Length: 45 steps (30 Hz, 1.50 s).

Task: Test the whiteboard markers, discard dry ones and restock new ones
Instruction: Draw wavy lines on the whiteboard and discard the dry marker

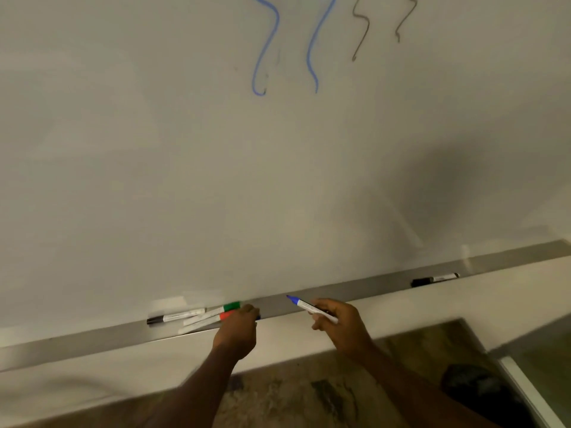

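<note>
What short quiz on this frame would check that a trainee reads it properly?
1. True or false: the blue marker held in the right hand has its cap on.
2. How many blue lines are drawn on the whiteboard? A one, B two, C four.
3. Fill in: the lone black marker lies in the tray to the ____ of the right hand.
Key: 1 false; 2 B; 3 right.

Left hand (236, 330): its fingers (251, 310) are hiding whatever they are touching in the tray (92, 338).
Blue marker (304, 305): right hand (338, 327) is covering part of its barrel.
Blue squiggles (266, 47): top edge is cutting them off.
</note>
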Available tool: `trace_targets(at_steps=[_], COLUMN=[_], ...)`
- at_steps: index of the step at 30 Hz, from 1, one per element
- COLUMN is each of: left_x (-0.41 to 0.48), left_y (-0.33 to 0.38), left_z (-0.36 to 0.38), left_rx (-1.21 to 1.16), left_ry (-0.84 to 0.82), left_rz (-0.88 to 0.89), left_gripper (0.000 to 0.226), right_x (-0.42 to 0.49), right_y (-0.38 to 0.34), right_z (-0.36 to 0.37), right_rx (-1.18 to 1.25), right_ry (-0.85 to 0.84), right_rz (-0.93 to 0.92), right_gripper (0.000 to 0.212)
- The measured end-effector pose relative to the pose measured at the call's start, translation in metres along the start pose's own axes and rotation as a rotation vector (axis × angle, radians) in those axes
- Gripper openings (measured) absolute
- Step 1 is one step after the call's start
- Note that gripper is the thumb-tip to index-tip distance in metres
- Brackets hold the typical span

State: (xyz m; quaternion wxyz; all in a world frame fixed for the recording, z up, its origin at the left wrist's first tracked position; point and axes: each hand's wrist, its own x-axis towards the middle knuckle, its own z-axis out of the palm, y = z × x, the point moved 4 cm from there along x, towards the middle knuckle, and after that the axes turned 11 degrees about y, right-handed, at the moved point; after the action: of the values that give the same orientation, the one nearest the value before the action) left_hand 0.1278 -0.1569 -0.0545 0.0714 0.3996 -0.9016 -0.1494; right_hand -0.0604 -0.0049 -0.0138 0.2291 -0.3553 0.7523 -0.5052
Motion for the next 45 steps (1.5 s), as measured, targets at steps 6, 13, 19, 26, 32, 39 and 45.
trace_targets(at_steps=[6,13,19,26,32,39,45], left_x=[0.009,0.014,0.008,0.006,0.002,0.005,0.003], left_y=[-0.003,0.005,0.040,0.065,0.088,0.114,0.137], left_z=[0.005,-0.011,-0.032,-0.044,-0.055,-0.068,-0.078], left_rx=[-0.049,-0.272,-0.568,-0.665,-0.639,-0.624,-0.718], left_ry=[0.056,0.115,0.150,0.215,0.212,0.184,0.089], left_rz=[-0.019,0.000,-0.039,-0.029,0.123,0.221,0.206], left_gripper=[0.034,0.021,0.022,0.026,0.025,0.020,0.017], right_x=[0.004,0.003,0.004,-0.003,-0.010,-0.016,-0.020], right_y=[0.007,0.010,0.002,-0.002,-0.005,-0.016,-0.025], right_z=[0.001,-0.011,-0.020,-0.037,-0.058,-0.088,-0.108], right_rx=[-0.018,-0.048,0.002,0.019,-0.015,-0.045,-0.022], right_ry=[-0.001,0.015,-0.004,0.000,-0.004,0.010,0.036], right_rz=[0.030,0.043,0.025,0.023,-0.018,-0.092,-0.116], right_gripper=[0.022,0.018,0.020,0.020,0.020,0.023,0.021])
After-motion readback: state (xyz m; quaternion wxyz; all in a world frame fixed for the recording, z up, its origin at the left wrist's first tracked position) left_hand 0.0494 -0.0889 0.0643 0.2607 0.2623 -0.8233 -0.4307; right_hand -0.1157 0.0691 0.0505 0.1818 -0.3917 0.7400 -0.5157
